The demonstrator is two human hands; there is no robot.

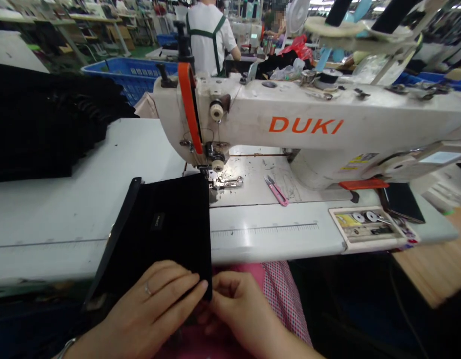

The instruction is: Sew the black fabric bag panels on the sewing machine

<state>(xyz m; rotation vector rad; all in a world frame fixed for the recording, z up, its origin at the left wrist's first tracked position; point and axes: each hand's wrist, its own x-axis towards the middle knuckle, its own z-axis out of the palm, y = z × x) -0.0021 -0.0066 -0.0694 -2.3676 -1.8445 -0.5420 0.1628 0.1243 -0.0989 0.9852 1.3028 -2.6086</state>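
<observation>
A black fabric panel with a small dark label lies across the table's front edge. Along its left side runs a darker strip with a small shiny metal bit. The panel's far right corner reaches the presser foot of the white sewing machine. My left hand, a ring on one finger, holds the near part with its fingers laid over the top; its thumb is hidden. At the near right corner, my right hand pinches the panel's edge between thumb and bent fingers.
Pink-handled thread snips lie on the machine bed. A parts tray is set into the table at right. Stacked black fabric pieces cover the left side. Behind stand a blue basket and a person in a white shirt.
</observation>
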